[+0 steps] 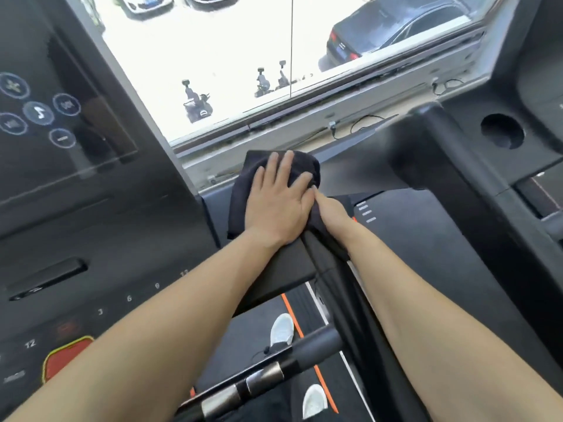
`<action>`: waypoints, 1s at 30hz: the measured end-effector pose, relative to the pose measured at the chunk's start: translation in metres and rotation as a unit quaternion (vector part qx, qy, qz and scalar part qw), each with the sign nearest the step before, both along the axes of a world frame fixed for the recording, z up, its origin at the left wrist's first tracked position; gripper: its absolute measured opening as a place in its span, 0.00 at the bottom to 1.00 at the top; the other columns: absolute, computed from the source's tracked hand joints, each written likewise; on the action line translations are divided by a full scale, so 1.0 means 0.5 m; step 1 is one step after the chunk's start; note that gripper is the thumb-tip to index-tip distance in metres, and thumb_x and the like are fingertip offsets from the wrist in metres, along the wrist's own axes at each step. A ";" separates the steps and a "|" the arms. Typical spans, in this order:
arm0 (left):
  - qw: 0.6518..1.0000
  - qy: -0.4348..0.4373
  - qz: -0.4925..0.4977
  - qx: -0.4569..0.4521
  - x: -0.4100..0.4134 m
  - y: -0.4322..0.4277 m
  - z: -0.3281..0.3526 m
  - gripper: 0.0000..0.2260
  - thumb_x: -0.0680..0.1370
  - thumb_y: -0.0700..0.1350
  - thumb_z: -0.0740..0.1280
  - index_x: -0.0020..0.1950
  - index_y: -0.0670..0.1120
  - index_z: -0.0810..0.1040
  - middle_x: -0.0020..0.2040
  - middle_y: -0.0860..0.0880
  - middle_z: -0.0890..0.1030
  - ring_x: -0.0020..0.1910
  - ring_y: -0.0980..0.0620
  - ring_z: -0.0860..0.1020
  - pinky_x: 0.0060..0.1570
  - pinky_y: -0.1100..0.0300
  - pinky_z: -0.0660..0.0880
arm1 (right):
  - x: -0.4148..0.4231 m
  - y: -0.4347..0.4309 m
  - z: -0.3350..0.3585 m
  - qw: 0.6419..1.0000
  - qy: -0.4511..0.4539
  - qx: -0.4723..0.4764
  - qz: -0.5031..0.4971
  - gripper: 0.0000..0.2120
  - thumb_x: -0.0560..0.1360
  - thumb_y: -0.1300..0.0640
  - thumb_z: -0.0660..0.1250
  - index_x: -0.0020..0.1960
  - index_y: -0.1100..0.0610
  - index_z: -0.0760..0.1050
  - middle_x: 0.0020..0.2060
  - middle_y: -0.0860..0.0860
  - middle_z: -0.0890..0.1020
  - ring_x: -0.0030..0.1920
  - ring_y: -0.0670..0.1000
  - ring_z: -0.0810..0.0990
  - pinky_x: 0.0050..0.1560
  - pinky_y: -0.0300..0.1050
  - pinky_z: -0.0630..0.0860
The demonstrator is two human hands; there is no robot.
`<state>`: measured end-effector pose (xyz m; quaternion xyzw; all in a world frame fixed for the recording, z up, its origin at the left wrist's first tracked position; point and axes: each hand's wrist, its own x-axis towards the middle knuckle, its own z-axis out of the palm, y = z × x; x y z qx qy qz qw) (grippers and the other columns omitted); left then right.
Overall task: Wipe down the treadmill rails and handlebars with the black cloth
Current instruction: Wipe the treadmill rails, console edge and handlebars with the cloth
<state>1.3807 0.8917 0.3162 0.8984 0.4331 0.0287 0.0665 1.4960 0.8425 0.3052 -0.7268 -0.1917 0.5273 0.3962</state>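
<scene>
The black cloth (243, 190) lies draped over the far end of the treadmill's black side rail (274, 269), next to the console. My left hand (280, 199) presses flat on top of it with fingers spread. My right hand (332, 213) sits just to the right of it and grips the part of the cloth that hangs over the rail's right edge; its fingers are hidden below. A handlebar (243, 388) with metal sensor bands crosses low in view, under my forearms.
The console (61, 208) with touch icons and a red stop button (64, 357) fills the left. A neighbouring treadmill (457, 184) with a cup holder (502, 130) stands right. A window (243, 56) is ahead. My white shoes (281, 330) stand on the belt.
</scene>
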 end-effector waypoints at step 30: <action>0.885 -0.093 0.258 -0.377 -0.023 -0.367 0.016 0.22 0.85 0.52 0.45 0.73 0.47 0.68 0.66 0.39 0.76 0.63 0.37 0.75 0.63 0.41 0.71 | -0.082 -0.366 0.042 0.960 -0.180 0.110 0.184 0.29 0.80 0.36 0.47 0.79 0.43 0.56 0.80 0.42 0.50 0.79 0.45 0.46 0.79 0.53 0.44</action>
